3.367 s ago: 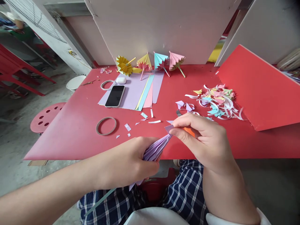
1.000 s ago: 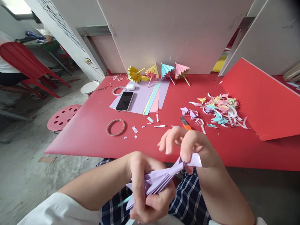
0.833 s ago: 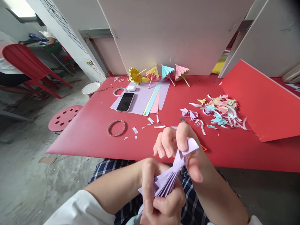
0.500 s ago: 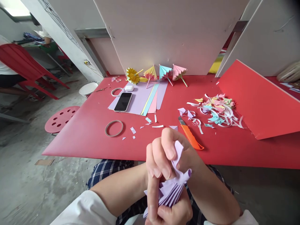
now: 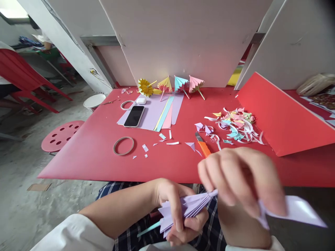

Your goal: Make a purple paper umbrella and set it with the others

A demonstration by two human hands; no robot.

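Pleated purple paper (image 5: 192, 207), folded like a small closed umbrella, lies in my left hand (image 5: 175, 205), whose fingers wrap round it. A pale blue-green stick (image 5: 149, 228) pokes out from its lower left end. Its narrow tip points right, close to my right hand. My right hand (image 5: 240, 177), blurred by motion, pinches a loose purple paper strip (image 5: 300, 209) that trails off to the right. Behind my right hand lies an orange cutter (image 5: 203, 148), partly covered by it.
Four paper umbrellas (image 5: 180, 83) stand along the wall. A phone (image 5: 134, 116) rests on coloured sheets (image 5: 151, 116). A tape roll (image 5: 123, 145), paper scraps (image 5: 240, 125) and a leaning red board (image 5: 285, 118) are on the red table (image 5: 86, 153). A stool (image 5: 61, 136) stands left.
My right hand has moved right, away from the pleated paper, with the purple strip now stretched out beyond it. The pleated paper is more exposed, and its stick now shows.
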